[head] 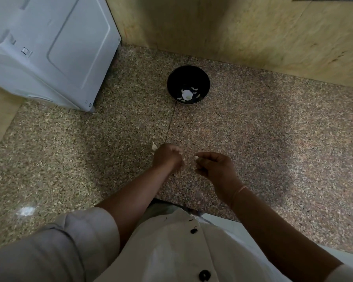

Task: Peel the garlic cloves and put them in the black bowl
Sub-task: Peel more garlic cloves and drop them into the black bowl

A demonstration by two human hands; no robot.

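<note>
Left hand [167, 157]: low over the counter [273, 139], fingers curled inward toward the right hand; pale flecks show at its fingertips, but whether they are gripped cannot be told. Right hand [214, 165]: just beside the left, not touching it, thumb and forefinger pinching a small white clove [196, 157], remaining fingers loosely curled; a thin pink band [239, 191] on the wrist. Bowl [179, 76]: black, upright on the counter, well beyond the hands, close to the wall [253, 27]; several peeled white garlic pieces [186, 94] lie in its bottom. Loose garlic bit [154, 146]: pale, on the counter just beside the left hand's far side. Counter: speckled brown stone with one seam running from the bowl toward the hands. White appliance [49, 47]: on the counter at far left. Shirt [171, 251]: white, black buttons, near edge of view.
</note>
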